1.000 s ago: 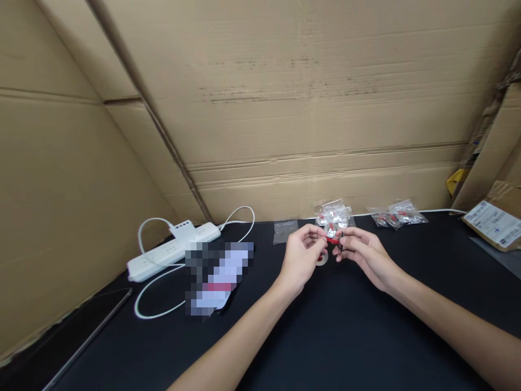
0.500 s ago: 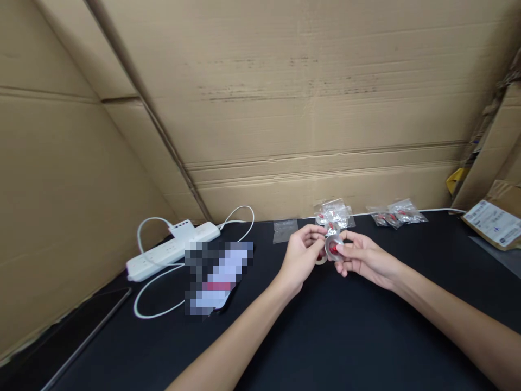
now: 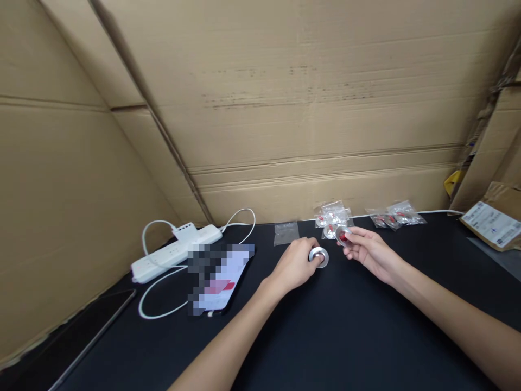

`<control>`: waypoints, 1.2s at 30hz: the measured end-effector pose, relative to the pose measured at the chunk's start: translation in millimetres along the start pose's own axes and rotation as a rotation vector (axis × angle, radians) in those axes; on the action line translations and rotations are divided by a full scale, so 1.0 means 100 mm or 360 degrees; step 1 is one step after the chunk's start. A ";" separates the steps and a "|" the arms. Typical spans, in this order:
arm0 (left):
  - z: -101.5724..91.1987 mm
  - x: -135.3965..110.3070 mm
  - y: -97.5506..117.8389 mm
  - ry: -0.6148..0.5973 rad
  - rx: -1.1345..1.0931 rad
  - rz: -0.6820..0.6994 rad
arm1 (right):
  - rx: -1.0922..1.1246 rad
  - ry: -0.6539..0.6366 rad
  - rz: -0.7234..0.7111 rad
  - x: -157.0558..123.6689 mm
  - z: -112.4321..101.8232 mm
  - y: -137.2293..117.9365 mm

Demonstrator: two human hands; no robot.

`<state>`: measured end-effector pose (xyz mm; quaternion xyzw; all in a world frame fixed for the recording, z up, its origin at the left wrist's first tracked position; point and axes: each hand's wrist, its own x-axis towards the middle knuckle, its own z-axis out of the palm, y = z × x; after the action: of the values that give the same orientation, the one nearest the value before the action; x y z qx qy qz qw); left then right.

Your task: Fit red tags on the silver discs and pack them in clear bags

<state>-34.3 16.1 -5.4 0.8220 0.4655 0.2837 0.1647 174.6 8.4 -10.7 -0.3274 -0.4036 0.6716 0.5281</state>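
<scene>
My left hand (image 3: 295,263) is closed on a shiny silver ring-shaped disc (image 3: 323,252), with the thumb at its middle. Low over the black tabletop, or resting on it, I cannot tell which. To its right, my right hand (image 3: 369,252) pinches a second silver disc with a red centre (image 3: 339,233) between thumb and fingers, held up and tilted. The two discs are apart. Just behind them lies a pile of clear plastic bags (image 3: 332,212) containing silver and red pieces.
More filled bags (image 3: 401,213) lie to the right, a flat clear bag (image 3: 286,233) to the left. A white power strip (image 3: 163,260) with cables and a phone (image 3: 234,277) occupy the left side. A labelled parcel (image 3: 492,222) sits far right. Cardboard walls (image 3: 305,130) enclose the table.
My hands have separated. The left moved down and toward me with one silver disc, while the right shifted slightly right and up with the red-centred disc.
</scene>
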 end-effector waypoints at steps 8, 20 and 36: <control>0.03 0.02 0.07 0.0022 -0.0290 -0.0082 | -0.0048 -0.0051 -0.0069 -0.01 0.00 0.03; -0.01 0.04 0.27 -0.0177 -0.1805 -0.0947 | -0.0899 0.0194 -0.0709 -0.01 0.00 0.14; 0.08 0.01 0.35 -0.0094 -0.1998 -0.0984 | -0.1997 -0.0142 -0.1437 -0.11 0.01 0.16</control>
<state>-5.2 -0.9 7.2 0.4087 0.4214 0.4167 0.6940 169.0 -4.3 -24.1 -0.3418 -0.8237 0.0495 0.4496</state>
